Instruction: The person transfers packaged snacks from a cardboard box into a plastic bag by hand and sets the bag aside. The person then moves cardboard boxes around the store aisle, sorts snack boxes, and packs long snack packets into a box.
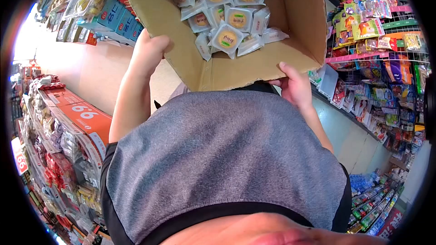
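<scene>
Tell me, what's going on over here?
A person in a grey top is holding an open, brown cardboard box with both hands. The left hand grips its left side, and the right hand holds the near edge towards the right corner. Inside lie round, yellow cakes in clear plastic packs, loosely piled. Racks of colourful packaged goods stand on either side.

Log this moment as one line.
left hand: holds cardboard box, left side | right hand: holds its near edge | inside: wrapped snacks
</scene>
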